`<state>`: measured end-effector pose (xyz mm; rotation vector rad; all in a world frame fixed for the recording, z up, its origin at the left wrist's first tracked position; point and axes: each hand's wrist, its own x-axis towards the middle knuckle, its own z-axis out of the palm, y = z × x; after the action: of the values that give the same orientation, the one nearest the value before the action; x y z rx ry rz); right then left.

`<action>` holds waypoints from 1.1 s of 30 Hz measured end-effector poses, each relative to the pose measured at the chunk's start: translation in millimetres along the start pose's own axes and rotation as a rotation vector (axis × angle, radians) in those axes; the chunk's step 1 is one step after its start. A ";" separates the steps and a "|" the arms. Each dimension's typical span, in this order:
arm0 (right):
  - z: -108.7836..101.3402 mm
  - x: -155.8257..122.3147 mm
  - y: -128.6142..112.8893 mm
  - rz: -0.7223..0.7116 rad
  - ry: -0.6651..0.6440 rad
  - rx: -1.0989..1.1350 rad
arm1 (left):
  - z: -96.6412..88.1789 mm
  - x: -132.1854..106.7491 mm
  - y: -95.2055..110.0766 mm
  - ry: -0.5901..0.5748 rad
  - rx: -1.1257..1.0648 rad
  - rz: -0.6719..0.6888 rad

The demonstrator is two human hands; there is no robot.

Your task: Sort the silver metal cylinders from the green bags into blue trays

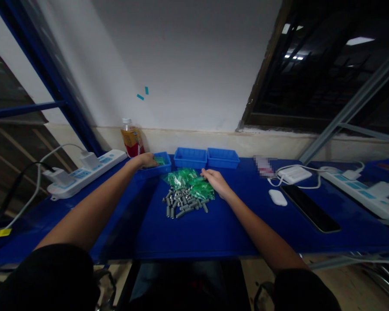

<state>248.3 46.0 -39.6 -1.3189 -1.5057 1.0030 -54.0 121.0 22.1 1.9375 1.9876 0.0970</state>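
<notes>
My left hand (pixel 146 160) reaches into the left blue bin (pixel 152 172), where some green plastic pieces (pixel 160 160) lie; its fingertips are hidden there. My right hand (pixel 215 180) is closed in a pinch at the upper edge of a heap of clear green plastic bags (pixel 202 189). Whatever its fingers hold is too small to make out. Just in front of the bags lies a loose pile of short grey metal cylinders (pixel 184 203), some on their sides and some upright.
Two more blue bins (pixel 190 159) stand along the wall. Behind the left bin is a drink bottle (pixel 132 139). Power strips (pixel 87 172) lie at both sides. A phone (pixel 310 208), a white earbud case (pixel 278 197) and a white charger with a cable (pixel 294 173) lie at right.
</notes>
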 end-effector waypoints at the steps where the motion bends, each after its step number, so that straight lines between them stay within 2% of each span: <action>1: 0.1 -0.8 -0.6 -0.004 -0.005 -0.012 | -0.7 -2.0 0.6 -0.022 -0.012 0.003; 5: -0.2 -2.3 -1.3 -0.018 -0.027 -0.034 | 0.2 -10.2 4.3 -0.069 -0.076 0.053; 8: -0.7 -2.4 -0.9 -0.032 -0.040 -0.045 | -2.0 -15.8 3.1 -0.015 -0.093 0.074; 13: -1.9 -2.2 -0.3 -0.055 -0.052 -0.066 | -29.3 -39.5 -5.3 0.246 -0.055 0.069; 16: -2.7 -0.7 1.1 -0.077 -0.042 -0.080 | -34.2 -70.5 7.8 0.468 -0.040 0.132; 17: -2.9 0.0 1.9 -0.084 -0.031 -0.085 | -28.4 -82.0 17.1 0.539 -0.002 0.225; 19: -2.7 1.0 3.2 -0.097 0.006 -0.096 | -5.2 -102.3 40.2 0.634 0.127 0.428; 21: -1.5 0.9 3.1 -0.111 0.049 -0.102 | 27.3 -114.9 63.1 0.718 0.246 0.504; 22: -0.6 0.2 2.1 -0.117 0.065 -0.101 | 43.7 -117.7 72.4 0.724 0.278 0.506; 25: 2.6 -4.1 -3.7 -0.166 0.090 -0.095 | 80.2 -116.1 86.5 0.617 0.278 0.572; 27: 3.0 -7.6 -8.7 -0.224 0.067 -0.120 | 89.4 -113.2 85.1 0.539 0.188 0.700; 29: 0.9 -10.0 -13.9 -0.304 0.014 -0.208 | 89.0 -113.3 77.0 0.493 0.044 0.835; 31: -3.0 -10.2 -19.6 -0.382 -0.067 -0.353 | 83.6 -116.1 63.5 0.488 -0.067 0.926; 33: -5.9 -7.8 -26.8 -0.424 -0.168 -0.507 | 77.3 -118.1 45.9 0.542 -0.081 0.923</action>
<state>246.6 35.4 -13.2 -1.1836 -2.1541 0.4812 12.3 -7.5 -11.8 2.8002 1.1061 0.9945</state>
